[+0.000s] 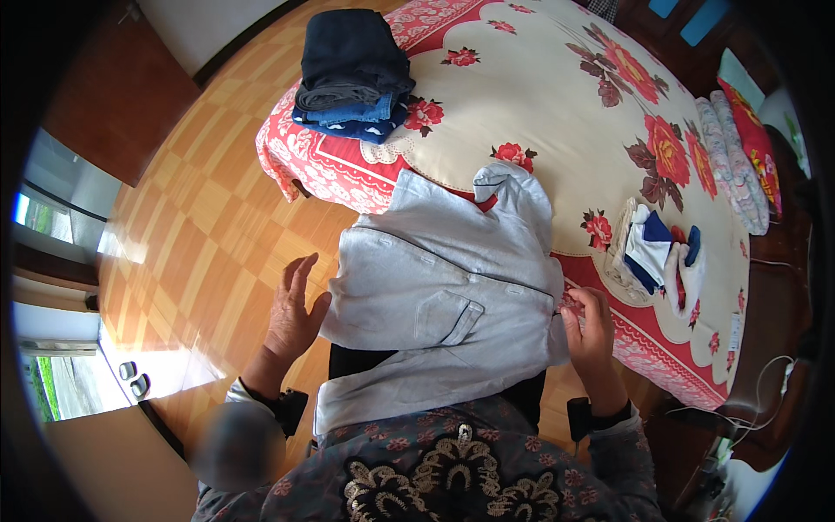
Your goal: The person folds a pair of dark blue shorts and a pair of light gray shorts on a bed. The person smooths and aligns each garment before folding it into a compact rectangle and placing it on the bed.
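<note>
A light grey long-sleeved button-front top [404,313] with dark piping and a chest pocket [450,318] lies spread across my lap and onto the bed's edge. Its near sleeve [391,385] stretches left over my thighs, while the far sleeve [522,196] is bunched on the bed. My left hand [297,313] is beside the hem, fingers apart and nothing in them. At the collar end, on the right, my right hand [590,323] has thumb and fingers bent close to the fabric; whether they pinch it is unclear.
A bed [496,85] with a floral cover stands ahead. Folded dark trousers and jeans [355,72] are stacked at its left corner. Small folded clothes [646,254] lie to the right, near rolled bedding [734,163]. A white cable [750,417] hangs at the right.
</note>
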Demonstrator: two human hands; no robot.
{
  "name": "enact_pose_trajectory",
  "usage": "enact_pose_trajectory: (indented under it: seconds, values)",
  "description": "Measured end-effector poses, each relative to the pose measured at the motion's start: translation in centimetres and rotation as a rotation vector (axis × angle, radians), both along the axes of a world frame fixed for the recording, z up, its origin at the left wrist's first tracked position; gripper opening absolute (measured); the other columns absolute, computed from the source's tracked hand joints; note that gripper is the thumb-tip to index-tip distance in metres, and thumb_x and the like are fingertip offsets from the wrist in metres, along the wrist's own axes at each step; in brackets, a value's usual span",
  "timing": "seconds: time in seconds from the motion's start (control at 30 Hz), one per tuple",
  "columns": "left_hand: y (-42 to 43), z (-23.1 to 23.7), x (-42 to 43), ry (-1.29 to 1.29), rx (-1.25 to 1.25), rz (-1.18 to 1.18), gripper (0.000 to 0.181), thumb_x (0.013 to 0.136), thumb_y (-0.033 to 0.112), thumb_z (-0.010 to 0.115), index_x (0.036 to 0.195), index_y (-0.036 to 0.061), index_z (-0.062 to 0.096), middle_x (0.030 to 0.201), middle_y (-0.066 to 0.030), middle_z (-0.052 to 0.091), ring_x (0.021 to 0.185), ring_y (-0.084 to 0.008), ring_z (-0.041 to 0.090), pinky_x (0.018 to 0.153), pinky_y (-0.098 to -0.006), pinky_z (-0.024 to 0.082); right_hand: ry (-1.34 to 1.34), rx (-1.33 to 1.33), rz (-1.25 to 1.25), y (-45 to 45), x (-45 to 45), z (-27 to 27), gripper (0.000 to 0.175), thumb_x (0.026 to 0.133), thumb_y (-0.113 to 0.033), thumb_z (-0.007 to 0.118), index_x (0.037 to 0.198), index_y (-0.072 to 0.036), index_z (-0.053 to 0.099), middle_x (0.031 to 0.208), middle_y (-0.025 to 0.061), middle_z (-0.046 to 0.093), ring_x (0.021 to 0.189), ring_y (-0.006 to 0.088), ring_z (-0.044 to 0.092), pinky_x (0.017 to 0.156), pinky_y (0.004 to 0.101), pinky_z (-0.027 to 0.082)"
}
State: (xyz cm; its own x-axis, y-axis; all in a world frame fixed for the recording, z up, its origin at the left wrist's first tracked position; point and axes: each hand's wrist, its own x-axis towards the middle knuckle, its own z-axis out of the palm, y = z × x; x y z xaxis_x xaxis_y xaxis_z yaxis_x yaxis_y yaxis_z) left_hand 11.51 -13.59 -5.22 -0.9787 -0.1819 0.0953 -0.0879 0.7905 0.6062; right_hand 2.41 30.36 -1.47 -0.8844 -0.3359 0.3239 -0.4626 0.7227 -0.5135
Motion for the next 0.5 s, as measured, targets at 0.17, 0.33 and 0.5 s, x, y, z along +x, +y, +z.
enact_pose_trajectory:
  seconds: [0.17,0.33,0.5]
  values:
    - [3.9,2.0,-2.2,0.033,-0.373,-0.551,0.070,0.081,0.029,0.072,0.144,0.0152,0.045,0.154,-0.0197,0.031,0.144,-0.0389,0.027,0.117,-0.0537,0.024,0.025,0.183,0.455,-3.6,-1.0,3.7,0.027,0.084,-0.008,0.069,0.109,-0.003,0.060,0.104,0.0132,0.061,0.099,0.0342,0.058,0.085,0.0434,0.049]
    - [5.9,3.3,-5.0,0.028,-0.341,-0.658,0.050,0.083,0.031,0.071,0.128,0.0129,0.061,0.147,-0.0174,0.039,0.141,-0.0370,0.032,0.116,-0.0530,0.025,-0.095,0.119,0.342,-4.1,-9.3,1.8,0.026,0.088,-0.012,0.066,0.113,-0.005,0.060,0.107,0.0147,0.063,0.105,0.0343,0.058,0.090,0.0426,0.049]
    - [7.4,4.5,-9.1,0.129,-0.190,-0.648,0.039,0.083,0.018,0.072,0.120,0.0089,0.063,0.134,-0.0163,0.051,0.129,-0.0369,0.045,0.109,-0.0488,0.037,-0.421,0.059,0.048,-4.9,-19.9,-3.4,0.047,0.087,-0.019,0.069,0.128,-0.002,0.055,0.123,0.0212,0.064,0.115,0.0353,0.061,0.097,0.0401,0.049]
